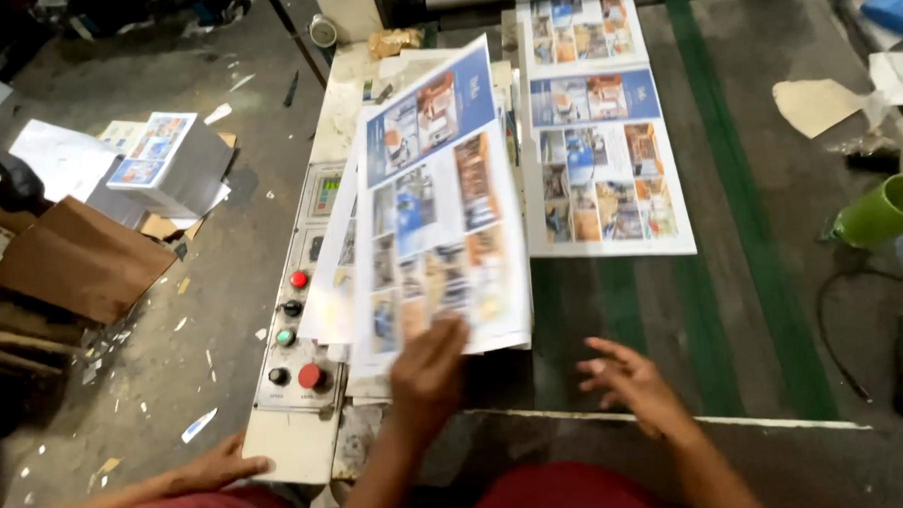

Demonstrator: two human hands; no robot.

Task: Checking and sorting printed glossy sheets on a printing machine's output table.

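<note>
- Partly, the control panel (296,335) is lying hidden under the lifted printed sheet (438,199), and motion is blurring that sheet's pictures.
- Another hand (214,465), resting beside the panel's near end, is belonging to an arm cut off by the lower edge; whose it is cannot be told.
- Right of the panel, a second printed sheet (603,149) is lying flat on the green-striped machine bed (743,304); a green cup (885,209) is sitting farther right.
- Left of the panel, a paper stack (163,159) is sitting on the littered floor.
- Over the panel, the left hand (428,370) is gripping the lifted sheet's near edge.
- Right of it, the right hand (631,378) is hovering with fingers spread, holding nothing.
</note>
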